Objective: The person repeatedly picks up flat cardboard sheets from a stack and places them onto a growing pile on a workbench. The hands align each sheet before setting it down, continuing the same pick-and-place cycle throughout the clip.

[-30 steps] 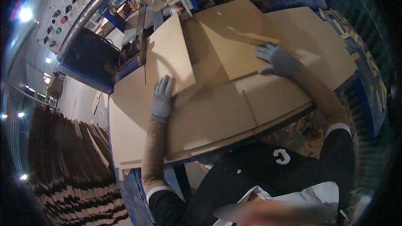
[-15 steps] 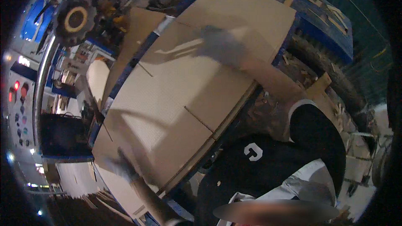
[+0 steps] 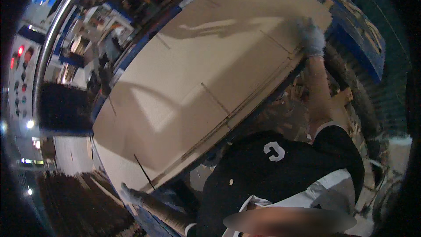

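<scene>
Head camera, looking down: a large flattened cardboard box blank [image 3: 197,83] fills the middle of the view, lying tilted on a blue machine table [image 3: 351,30] whose frame shows beyond its far right edge. Creases and slots run across the pale board.

The right hand [image 3: 312,39], in a grey glove, rests on the blank's far right corner with the bare forearm reaching up from a black sleeve — fingers appear curled over the edge, likely to steady or slide the sheet, though blur hides the exact hold.

The left hand [image 3: 131,193], also gloved, sits at the blank's near left corner, low in the view; whether it pinches the edge or only presses against it cannot be told. Left of the blank, a control panel [image 3: 19,61] glows with red lights.
</scene>
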`<state>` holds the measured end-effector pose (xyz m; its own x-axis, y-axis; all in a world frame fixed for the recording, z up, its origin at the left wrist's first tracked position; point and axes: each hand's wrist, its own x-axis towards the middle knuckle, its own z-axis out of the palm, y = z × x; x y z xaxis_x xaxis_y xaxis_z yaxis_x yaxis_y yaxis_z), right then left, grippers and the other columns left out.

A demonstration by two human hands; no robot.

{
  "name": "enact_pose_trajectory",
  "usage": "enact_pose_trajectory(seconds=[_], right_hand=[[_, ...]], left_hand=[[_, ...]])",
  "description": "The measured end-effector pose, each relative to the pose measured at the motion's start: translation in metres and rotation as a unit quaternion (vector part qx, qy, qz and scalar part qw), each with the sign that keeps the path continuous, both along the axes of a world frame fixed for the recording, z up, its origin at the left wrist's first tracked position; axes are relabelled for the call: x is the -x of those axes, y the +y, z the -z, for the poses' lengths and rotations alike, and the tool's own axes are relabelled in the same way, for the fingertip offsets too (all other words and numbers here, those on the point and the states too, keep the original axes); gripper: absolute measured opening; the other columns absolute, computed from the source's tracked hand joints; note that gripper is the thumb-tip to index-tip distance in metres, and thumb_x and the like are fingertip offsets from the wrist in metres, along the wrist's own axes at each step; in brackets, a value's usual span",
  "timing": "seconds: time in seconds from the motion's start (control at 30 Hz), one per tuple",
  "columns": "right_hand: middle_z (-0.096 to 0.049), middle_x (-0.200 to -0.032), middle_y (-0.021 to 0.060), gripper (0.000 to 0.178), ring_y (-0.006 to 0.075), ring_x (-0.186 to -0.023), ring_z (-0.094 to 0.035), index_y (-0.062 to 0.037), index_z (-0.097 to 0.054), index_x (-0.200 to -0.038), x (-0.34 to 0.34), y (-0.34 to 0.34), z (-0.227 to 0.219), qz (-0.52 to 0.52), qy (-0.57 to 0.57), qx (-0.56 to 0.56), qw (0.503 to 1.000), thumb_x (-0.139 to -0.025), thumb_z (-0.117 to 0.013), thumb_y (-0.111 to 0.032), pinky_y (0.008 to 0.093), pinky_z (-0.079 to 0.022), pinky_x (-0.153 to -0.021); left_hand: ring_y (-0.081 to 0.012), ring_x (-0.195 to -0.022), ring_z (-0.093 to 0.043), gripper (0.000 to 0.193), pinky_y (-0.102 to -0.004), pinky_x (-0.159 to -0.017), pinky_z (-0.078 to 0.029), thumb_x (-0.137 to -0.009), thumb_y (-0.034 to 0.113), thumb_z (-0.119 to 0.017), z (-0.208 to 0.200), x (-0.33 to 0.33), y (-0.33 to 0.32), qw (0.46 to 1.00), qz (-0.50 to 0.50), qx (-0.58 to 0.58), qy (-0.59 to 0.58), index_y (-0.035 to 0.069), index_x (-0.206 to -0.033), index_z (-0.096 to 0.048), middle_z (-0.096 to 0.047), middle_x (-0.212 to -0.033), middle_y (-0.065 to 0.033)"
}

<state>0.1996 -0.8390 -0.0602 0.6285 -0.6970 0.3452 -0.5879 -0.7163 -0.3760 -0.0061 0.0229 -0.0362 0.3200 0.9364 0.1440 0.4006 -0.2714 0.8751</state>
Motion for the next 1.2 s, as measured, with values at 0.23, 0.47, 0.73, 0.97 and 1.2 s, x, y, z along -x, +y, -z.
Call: enact_pose_trajectory(seconds=[0.23, 0.47, 0.73, 0.97, 1.2], right_hand=[[-0.059, -0.123, 0.0146, 0.046, 0.0261, -0.102, -0.062, -0.0127, -0.052, -0.131, -0.005, -0.027, 0.018, -0.103, -0.234, 0.062, 0.965, -0.087, -0.059, -0.024, 0.0326, -0.050, -0.086], [-0.061, -0.115, 0.0165, 0.048, 0.0227, -0.098, -0.061, 0.0070, -0.050, -0.125, -0.024, 0.035, -0.067, -0.039, -0.462, -0.286, 0.839, -0.086, -0.061, -0.020, 0.0338, -0.047, -0.087], [-0.063, -0.114, 0.0097, 0.034, 0.0197, -0.105, -0.058, -0.0025, -0.058, -0.119, 0.100, 0.113, -0.117, -0.164, -0.303, -0.199, 0.918, -0.085, -0.061, -0.005, 0.0319, -0.045, -0.092], [-0.064, -0.110, 0.0104, 0.029, 0.0321, -0.110, -0.058, -0.0101, -0.063, -0.100, 0.106, 0.157, -0.081, -0.678, -0.013, 0.070, 0.732, -0.073, -0.070, -0.005, 0.0465, -0.041, -0.099], [-0.056, -0.126, 0.0123, 0.036, 0.0308, -0.122, -0.048, -0.0098, -0.062, -0.108, 0.046, 0.167, -0.077, -0.692, 0.046, 0.060, 0.718, -0.075, -0.071, -0.022, 0.0479, -0.031, -0.107]], left_hand=[[-0.0347, -0.126, -0.040, 0.068, -0.0475, -0.105, -0.031, -0.085, 0.027, -0.063, -0.152, -0.025, -0.107, 0.948, 0.127, -0.050, -0.287, -0.011, -0.134, -0.035, -0.038, -0.138, -0.0261], [-0.0194, -0.088, -0.057, 0.025, -0.0334, -0.080, -0.048, -0.086, 0.013, -0.063, -0.138, -0.033, -0.063, 0.923, 0.169, 0.148, -0.312, -0.005, -0.102, -0.061, -0.060, -0.102, -0.0102], [-0.0228, -0.109, -0.053, 0.043, -0.0397, -0.094, -0.044, -0.085, 0.009, -0.060, -0.088, 0.004, -0.152, 0.926, 0.311, -0.086, -0.195, -0.006, -0.124, -0.050, -0.054, -0.125, -0.0144], [-0.0392, -0.132, -0.037, 0.055, -0.0501, -0.110, -0.027, -0.076, 0.000, -0.052, -0.067, -0.035, -0.251, 0.719, 0.555, -0.393, 0.147, 0.007, -0.131, -0.051, -0.044, -0.139, -0.0211], [-0.0387, -0.129, -0.040, 0.053, -0.0544, -0.108, -0.027, -0.083, 0.010, -0.050, -0.059, -0.075, -0.242, 0.648, 0.565, -0.464, 0.212, 0.012, -0.135, -0.045, -0.043, -0.138, -0.0192]])
